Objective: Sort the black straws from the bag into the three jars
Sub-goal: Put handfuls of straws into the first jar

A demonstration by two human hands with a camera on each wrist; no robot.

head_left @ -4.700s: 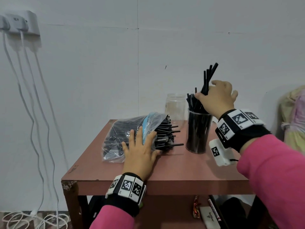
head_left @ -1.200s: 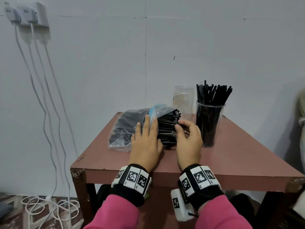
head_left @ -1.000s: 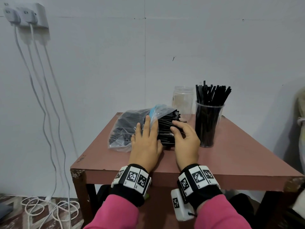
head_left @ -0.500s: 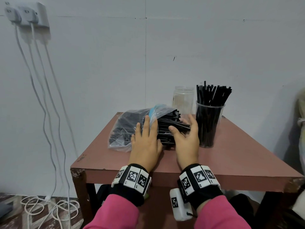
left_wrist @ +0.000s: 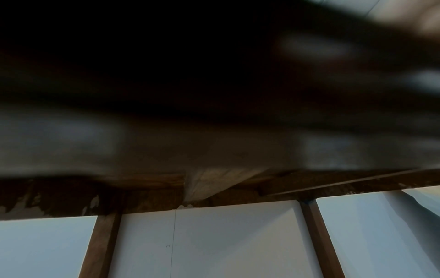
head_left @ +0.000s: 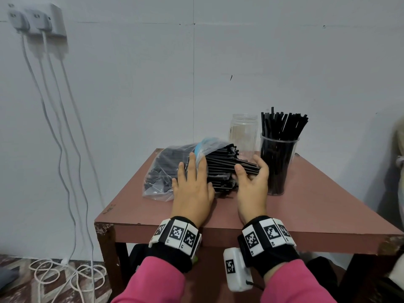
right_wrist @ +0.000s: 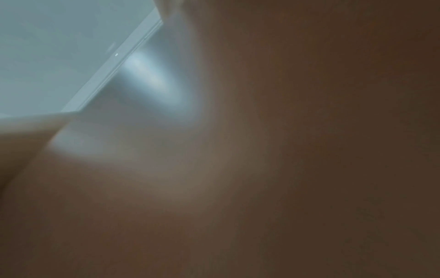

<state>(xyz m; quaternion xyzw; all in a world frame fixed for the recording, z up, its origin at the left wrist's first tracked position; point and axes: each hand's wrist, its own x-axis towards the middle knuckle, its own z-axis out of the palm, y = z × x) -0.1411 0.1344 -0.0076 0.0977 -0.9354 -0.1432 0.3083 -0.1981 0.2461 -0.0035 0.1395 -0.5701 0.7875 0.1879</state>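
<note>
A clear plastic bag (head_left: 162,171) of black straws (head_left: 220,166) lies on the brown table (head_left: 317,213), its open mouth facing right. My left hand (head_left: 192,171) rests flat on the bag near the mouth, fingers straight. My right hand (head_left: 249,170) curls round a few straws jutting out of the bag, thumb on top and fingers behind their ends. A clear jar (head_left: 278,167) packed with upright straws stands just right of that hand. An empty glass jar (head_left: 243,132) stands behind the bag. Only two jars show. Both wrist views are blurred and dark.
The table stands against a white wall (head_left: 196,73). A wall socket with chargers (head_left: 37,20) is at the upper left, and its white cables (head_left: 65,265) run down to the floor. Cloth or bags (head_left: 399,149) sit at the right edge.
My right hand left the full jar and came back to the bag's mouth. In the last second its fingers spread, then closed round straws that now stick out further right. My left hand has stayed put.
</note>
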